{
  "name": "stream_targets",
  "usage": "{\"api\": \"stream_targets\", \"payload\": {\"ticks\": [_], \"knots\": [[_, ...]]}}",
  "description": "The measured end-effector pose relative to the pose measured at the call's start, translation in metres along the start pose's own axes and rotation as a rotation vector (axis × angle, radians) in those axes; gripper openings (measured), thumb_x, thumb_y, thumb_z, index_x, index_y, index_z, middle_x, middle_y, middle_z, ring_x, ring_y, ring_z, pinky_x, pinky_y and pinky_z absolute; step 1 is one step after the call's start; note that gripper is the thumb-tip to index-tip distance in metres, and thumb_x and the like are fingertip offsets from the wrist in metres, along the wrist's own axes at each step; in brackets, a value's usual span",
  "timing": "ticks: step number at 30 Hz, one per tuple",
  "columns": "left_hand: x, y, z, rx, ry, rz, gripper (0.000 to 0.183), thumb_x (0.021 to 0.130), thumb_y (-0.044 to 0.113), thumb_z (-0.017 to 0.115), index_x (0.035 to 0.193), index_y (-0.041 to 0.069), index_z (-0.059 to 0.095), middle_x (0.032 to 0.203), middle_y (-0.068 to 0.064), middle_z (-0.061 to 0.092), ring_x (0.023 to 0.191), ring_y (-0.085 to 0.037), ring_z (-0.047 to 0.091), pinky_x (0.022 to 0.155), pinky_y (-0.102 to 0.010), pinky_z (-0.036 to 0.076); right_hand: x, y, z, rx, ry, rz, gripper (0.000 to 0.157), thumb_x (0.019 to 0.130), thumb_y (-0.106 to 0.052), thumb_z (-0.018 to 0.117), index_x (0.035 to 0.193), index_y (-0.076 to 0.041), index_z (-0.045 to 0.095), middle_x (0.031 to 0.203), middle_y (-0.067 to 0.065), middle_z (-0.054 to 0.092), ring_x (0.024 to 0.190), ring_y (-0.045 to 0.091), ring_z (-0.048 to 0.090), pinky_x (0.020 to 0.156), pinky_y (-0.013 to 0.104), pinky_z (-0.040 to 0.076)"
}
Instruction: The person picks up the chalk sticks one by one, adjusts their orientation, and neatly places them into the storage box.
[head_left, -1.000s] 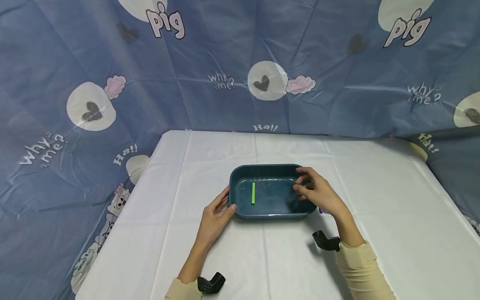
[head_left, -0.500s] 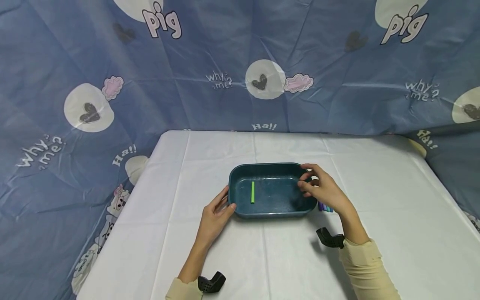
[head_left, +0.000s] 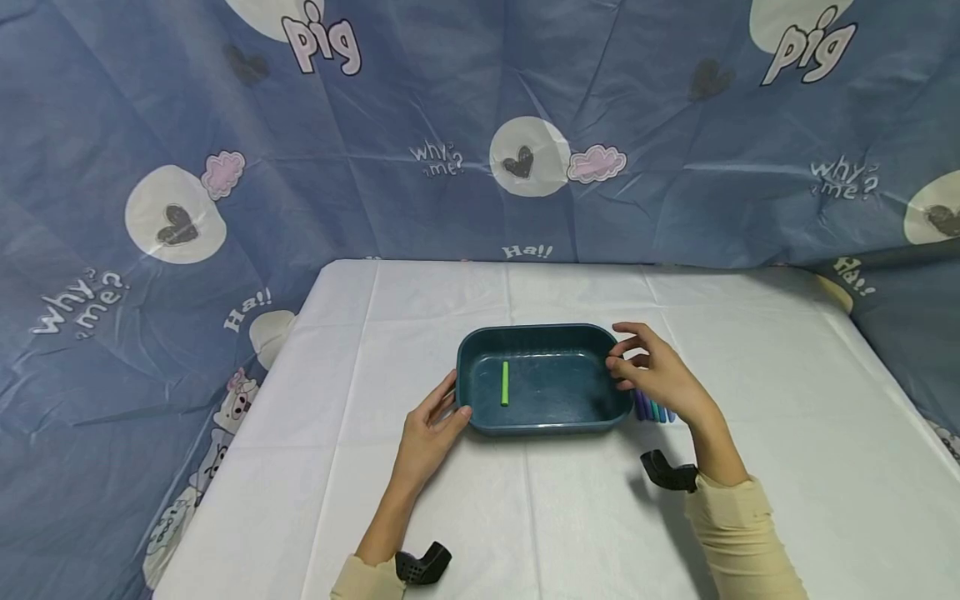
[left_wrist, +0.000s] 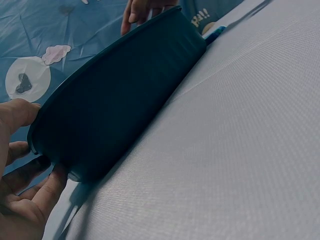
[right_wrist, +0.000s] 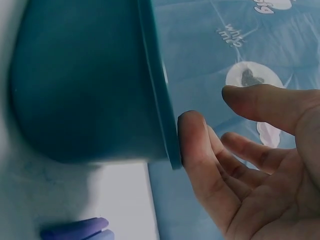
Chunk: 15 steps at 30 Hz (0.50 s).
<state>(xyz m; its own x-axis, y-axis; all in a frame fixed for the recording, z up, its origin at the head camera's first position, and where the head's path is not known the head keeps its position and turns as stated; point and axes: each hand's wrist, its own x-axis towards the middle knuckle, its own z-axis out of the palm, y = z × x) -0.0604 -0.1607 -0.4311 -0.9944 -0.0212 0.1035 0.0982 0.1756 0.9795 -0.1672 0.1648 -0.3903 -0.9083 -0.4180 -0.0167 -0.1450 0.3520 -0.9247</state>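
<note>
A dark teal rectangular dish [head_left: 566, 383] stands on the white-covered table, with one short bright green stick [head_left: 505, 384] lying inside near its left end. My left hand [head_left: 427, 433] holds the dish's left end, thumb at the front corner and fingers along the side; the left wrist view shows its thumb [left_wrist: 20, 114] at the rim. At the other end, my right hand [head_left: 660, 375] hovers over the right rim with loosely bent fingers and nothing between them. In the right wrist view a fingertip [right_wrist: 192, 130] comes right up to the rim, the thumb apart from it.
Several slim purple, teal and blue sticks [head_left: 654, 407] lie side by side on the table just right of the dish, partly below my right hand. A blue printed cloth [head_left: 420, 208] hangs behind and around the white tabletop [head_left: 420, 317].
My right hand has drawn back to the right, from over the dish's inside to its right rim, uncovering more of the coloured sticks. The left hand keeps its hold.
</note>
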Motion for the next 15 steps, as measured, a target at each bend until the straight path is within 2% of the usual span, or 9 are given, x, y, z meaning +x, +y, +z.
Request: {"api": "stream_targets", "payload": {"ticks": [7,15], "knots": [[0.0005,-0.0028,0.0003,-0.013,0.011,-0.005,0.059,0.083,0.019,0.062,0.136,0.011,0.036,0.141,-0.004,0.036,0.126,-0.024,0.04,0.098,-0.035,0.041,-0.0007,0.0018,-0.0066,-0.007,0.009,0.001,0.059,0.085,-0.025,0.06,0.134,-0.017,0.03,0.114,0.017,0.046,0.092,0.038,0.057,0.067,0.034,0.056],[0.0011,-0.001,0.0011,-0.014,0.006,-0.006,0.059,0.083,0.019,0.062,0.136,0.01,0.035,0.141,-0.005,0.035,0.126,-0.025,0.039,0.099,-0.036,0.04,-0.0019,0.0046,-0.0106,-0.009,-0.002,0.014,0.06,0.085,-0.025,0.06,0.135,-0.017,0.029,0.115,0.017,0.045,0.093,0.033,0.058,0.068,0.033,0.056]]}}
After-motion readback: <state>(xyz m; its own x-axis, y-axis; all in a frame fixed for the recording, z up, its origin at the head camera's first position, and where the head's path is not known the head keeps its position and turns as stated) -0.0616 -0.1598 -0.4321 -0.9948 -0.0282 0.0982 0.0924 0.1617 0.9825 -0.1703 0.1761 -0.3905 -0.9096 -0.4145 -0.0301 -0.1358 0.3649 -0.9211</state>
